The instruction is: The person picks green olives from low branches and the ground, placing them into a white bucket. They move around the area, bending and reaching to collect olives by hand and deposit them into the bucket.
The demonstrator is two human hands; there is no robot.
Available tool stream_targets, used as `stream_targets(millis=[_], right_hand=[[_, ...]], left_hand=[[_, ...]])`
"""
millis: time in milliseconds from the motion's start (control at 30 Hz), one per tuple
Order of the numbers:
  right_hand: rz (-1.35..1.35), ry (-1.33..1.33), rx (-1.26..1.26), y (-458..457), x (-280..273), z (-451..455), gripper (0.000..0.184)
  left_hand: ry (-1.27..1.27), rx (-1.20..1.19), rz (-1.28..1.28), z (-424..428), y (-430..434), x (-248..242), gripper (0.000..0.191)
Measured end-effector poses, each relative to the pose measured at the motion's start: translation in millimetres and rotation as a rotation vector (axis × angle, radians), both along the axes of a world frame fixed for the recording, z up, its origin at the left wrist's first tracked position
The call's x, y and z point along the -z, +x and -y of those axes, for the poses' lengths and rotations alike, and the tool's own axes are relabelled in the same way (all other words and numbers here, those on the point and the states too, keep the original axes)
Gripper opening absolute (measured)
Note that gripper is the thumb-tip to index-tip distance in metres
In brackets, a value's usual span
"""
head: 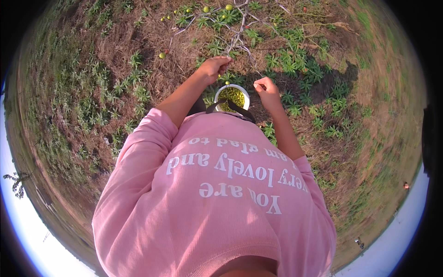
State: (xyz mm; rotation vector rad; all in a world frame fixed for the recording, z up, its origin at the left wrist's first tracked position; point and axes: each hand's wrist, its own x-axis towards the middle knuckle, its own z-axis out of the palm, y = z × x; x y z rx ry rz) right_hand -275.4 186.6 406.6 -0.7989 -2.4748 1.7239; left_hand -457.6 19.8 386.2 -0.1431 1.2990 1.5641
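My left hand (214, 68) reaches forward, its thumb and finger pinched on the tip of a thin, bare grey branch (238, 36). To the right, my right hand (269, 92) has its fingers curled close to a hanging twig; whether anything is in them is hidden. Between and below both hands is a white bucket (246, 100) holding many small yellow-green round fruits (232, 95). A dark strap (238, 108) crosses over its near side. Just beyond the rim, a small green fruit (227, 82) appears beneath my left hand.
Larger green fruits (229, 7) show among the twigs ahead, with another green fruit (162, 55) at left. Leafy green weeds (294, 64) and dry grass (117, 20) cover the ground. A reddish fruit (305, 9) lies farther off. A distant person (406, 186) is at the right edge.
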Motion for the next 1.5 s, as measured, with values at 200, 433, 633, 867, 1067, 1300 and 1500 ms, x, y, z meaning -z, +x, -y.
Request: stream_targets(millis=[200, 433, 633, 867, 1067, 1300, 1500], right_hand=[[-0.066, -0.745, 0.029, -8, -26, 3, 0.013], [0.028, 0.105, -0.398, -37, -47, 32, 0.028], [-0.064, 0.302, -0.397, -33, -47, 40, 0.019], [-0.136, -0.206, -0.295, -21, -45, 41, 0.014], [-0.003, -0.268, -0.154, -45, -46, 37, 0.017], [-0.055, 0.559, -0.346, -57, -41, 59, 0.025], [-0.013, 0.509, -0.363, -53, -39, 64, 0.019]], left_hand=[[0.008, -0.053, -0.017, -10, 4, 1, 0.016], [-0.046, -0.039, -0.1, -18, 8, 2, 0.016], [-0.051, -0.085, -0.075, -23, 10, 1, 0.017], [-0.063, -0.097, -0.05, -21, 8, 1, 0.018], [-0.102, -0.079, -0.098, -20, 11, -4, 0.018], [-0.068, -0.151, -0.049, -22, 17, -5, 0.015], [-0.061, -0.118, -0.08, -16, 11, 10, 0.015]])
